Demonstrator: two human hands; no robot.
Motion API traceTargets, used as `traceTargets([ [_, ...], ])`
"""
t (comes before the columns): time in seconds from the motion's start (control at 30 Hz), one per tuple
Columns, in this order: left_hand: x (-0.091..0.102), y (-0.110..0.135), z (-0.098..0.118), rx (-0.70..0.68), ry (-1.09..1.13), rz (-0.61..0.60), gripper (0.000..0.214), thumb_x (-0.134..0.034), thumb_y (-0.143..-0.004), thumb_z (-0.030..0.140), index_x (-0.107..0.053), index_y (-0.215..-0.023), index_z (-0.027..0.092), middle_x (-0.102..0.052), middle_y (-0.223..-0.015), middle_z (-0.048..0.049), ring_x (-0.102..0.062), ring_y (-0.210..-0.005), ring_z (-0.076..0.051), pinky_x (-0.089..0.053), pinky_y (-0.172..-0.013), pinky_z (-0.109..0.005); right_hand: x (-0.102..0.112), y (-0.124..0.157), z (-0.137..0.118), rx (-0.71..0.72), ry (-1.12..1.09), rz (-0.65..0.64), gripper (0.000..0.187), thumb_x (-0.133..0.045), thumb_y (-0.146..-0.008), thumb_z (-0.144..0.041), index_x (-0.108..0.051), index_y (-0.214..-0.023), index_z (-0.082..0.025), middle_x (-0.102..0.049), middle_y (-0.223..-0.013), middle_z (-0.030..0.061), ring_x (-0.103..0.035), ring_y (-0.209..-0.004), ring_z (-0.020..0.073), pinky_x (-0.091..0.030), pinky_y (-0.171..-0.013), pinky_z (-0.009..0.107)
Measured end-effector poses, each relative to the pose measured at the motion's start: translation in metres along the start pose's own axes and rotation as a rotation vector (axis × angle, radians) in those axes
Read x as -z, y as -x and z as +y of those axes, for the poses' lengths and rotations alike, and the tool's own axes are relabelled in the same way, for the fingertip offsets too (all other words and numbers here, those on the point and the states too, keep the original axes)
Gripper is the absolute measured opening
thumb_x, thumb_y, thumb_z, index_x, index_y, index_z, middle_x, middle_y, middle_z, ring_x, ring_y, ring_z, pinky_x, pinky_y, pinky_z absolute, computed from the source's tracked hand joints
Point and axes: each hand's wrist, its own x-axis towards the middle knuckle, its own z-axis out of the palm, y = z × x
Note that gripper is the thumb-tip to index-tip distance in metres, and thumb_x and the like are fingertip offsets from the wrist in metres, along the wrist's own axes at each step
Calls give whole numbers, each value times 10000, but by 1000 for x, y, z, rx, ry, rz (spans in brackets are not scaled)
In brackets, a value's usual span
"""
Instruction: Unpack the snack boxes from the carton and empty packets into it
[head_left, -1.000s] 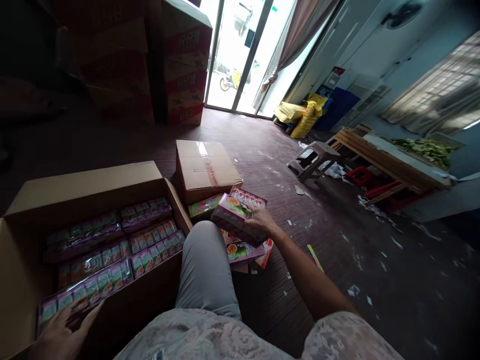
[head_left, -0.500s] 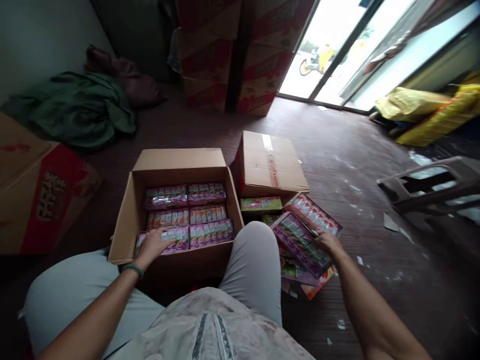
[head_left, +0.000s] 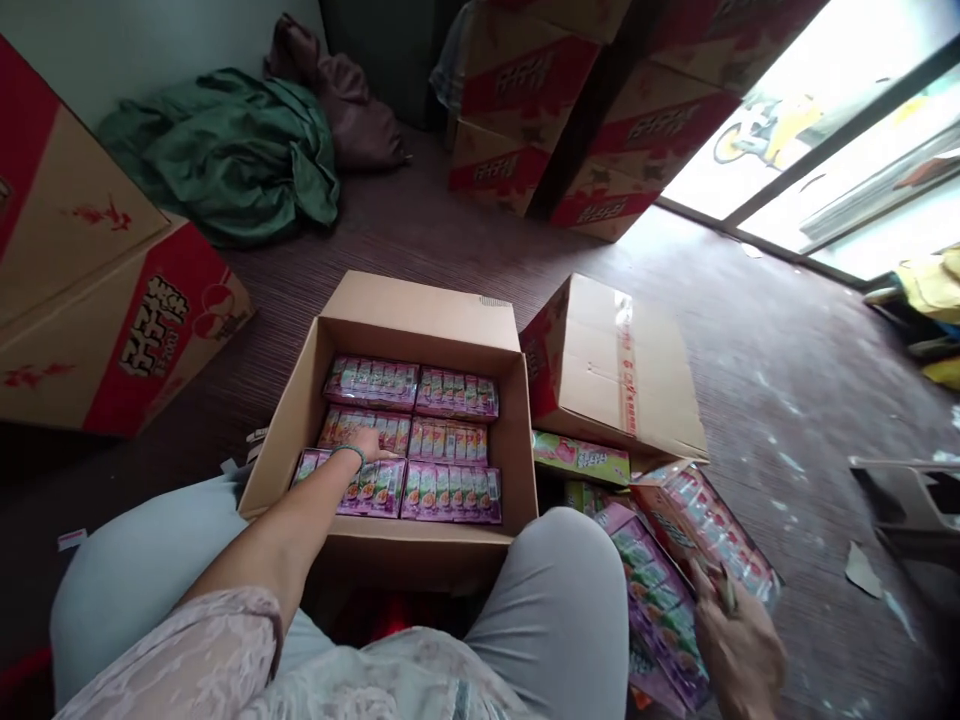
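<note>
An opened cardboard carton (head_left: pixel 424 325) between my knees holds purple and orange display boxes (head_left: pixel 450 492) with clear tops, showing rows of small packets. My left hand (head_left: pixel 367 445) is down inside it, on the middle and front rows at the left, thumb spread and the other fingers partly hidden. At the lower right, my right hand (head_left: pixel 739 630) closes on the near edge of a red display box (head_left: pixel 709 525), with a thin object I cannot make out between its fingers. A purple display box (head_left: pixel 660 610) lies tilted beside that hand.
A taped carton (head_left: pixel 592 360) stands beyond the open one, with a green display box (head_left: pixel 581 458) before it. Red-printed cartons (head_left: pixel 517 85) are stacked at the back and others (head_left: pixel 161 320) at the left. Green cloth (head_left: pixel 232 160) lies near the wall; a plastic stool (head_left: pixel 907 490) is at right.
The view has swung right and down. My left hand has moved from the front row toward the middle row. My right hand has shifted from the purple display box to the red one, which looks more tilted.
</note>
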Motion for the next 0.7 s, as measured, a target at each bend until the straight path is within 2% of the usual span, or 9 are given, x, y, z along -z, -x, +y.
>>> traceTargets([
  [0.07, -8, -7, -2, -39, 0, -72, 810, -622, -648, 752, -649, -1198, 158, -665, -1205, -171, -606, -1121, -331, -492, -917, -355, 3, 23, -40, -24, -81, 36, 496, -456, -872, -594, -709, -1000, -187, -682, -874, 120, -620, -744, 268, -465, -626, 360],
  [0.1, -12, -7, -2, -54, -5, -109, 808, -646, -626, 748, -657, -1196, 175, -670, -1206, -156, -610, -1119, -325, -493, -915, -344, 3, 34, -62, 12, -159, 35, 491, -473, -881, -581, -692, -1059, -179, -684, -947, 120, -628, -808, 256, -477, -689, 348],
  [0.2, -21, 1, 0, -73, -37, -162, 783, -618, -647, 760, -667, -1203, 209, -664, -1226, -147, -605, -1133, -333, -496, -913, -359, -1, 57, -116, 249, -244, 10, 433, -475, -926, -507, -664, -1130, -175, -673, -1034, 101, -628, -898, 220, -466, -787, 305],
  [0.27, -22, 13, 2, -81, -69, -138, 763, -559, -708, 755, -644, -1239, 214, -655, -1233, -165, -594, -1146, -348, -491, -920, -392, -5, 62, -133, 355, -191, 27, 373, -498, -937, -445, -662, -1135, -174, -675, -1026, 90, -626, -895, 205, -452, -785, 285],
  [0.43, -12, 48, 9, -129, -180, -64, 710, -599, -784, 604, -541, -1349, 177, -650, -1186, -220, -581, -1136, -381, -462, -939, -466, -10, 61, -134, 408, -139, 86, 306, -511, -943, -362, -661, -1110, -154, -679, -1023, 92, -616, -907, 202, -438, -810, 278],
  [0.53, -7, 72, 12, -170, -244, -45, 697, -628, -807, 478, -484, -1393, 128, -633, -1174, -256, -579, -1129, -384, -456, -932, -468, -10, 64, -132, 416, -99, 81, 281, -492, -941, -334, -653, -1091, -159, -673, -1034, 89, -606, -931, 213, -431, -810, 286],
  [0.6, -4, 86, 11, -209, -271, -49, 594, -613, -826, 414, -535, -1351, 147, -657, -1118, -233, -591, -1106, -367, -460, -917, -451, -9, 66, -133, 424, -86, 88, 268, -480, -934, -316, -648, -1075, -160, -667, -1039, 89, -600, -933, 216, -428, -801, 288],
  [0.7, 2, 98, 6, -254, -290, -71, 417, -588, -837, 352, -636, -1235, 235, -692, -1037, -159, -619, -1044, -330, -465, -891, -423, -9, 67, -133, 434, -93, 81, 256, -468, -928, -304, -642, -1048, -161, -662, -1023, 90, -595, -928, 214, -427, -812, 292],
])
